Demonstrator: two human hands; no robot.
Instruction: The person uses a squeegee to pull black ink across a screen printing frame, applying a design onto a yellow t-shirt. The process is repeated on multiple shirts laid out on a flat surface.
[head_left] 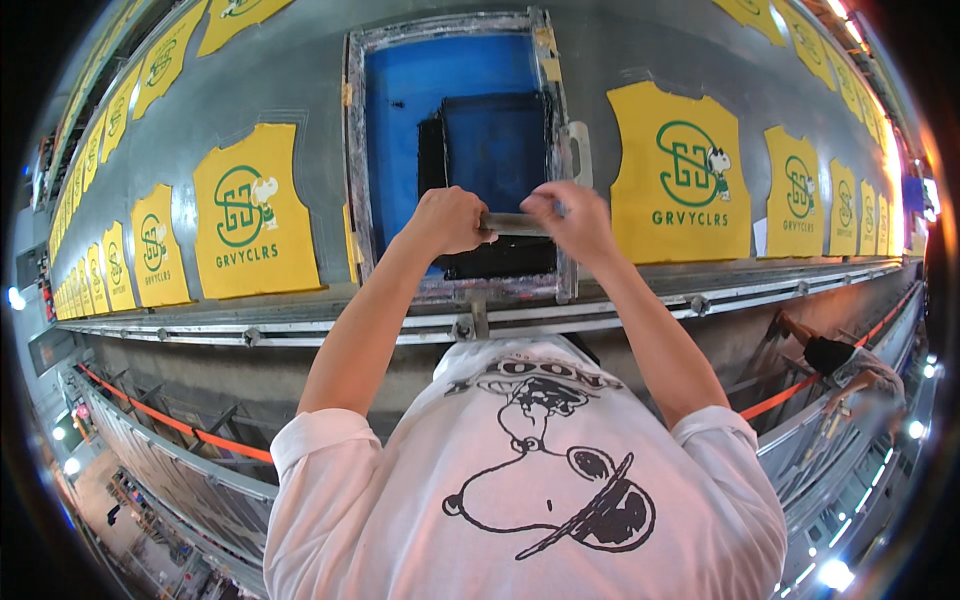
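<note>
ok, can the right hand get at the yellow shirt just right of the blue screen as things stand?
Probably yes: the right hand is near the yellow shirt, with no visible barrier above it. It's at the bar now, so it may need to leave that first.

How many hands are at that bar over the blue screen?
2: the left hand at the left end of the bar, the right hand at its right end.

A screen-printing workshop is indicated by a long grey table [325,100], on which yellow printed shirt panels [682,180] are laid; by its near edge a framed blue screen [455,150] is placed.
</note>
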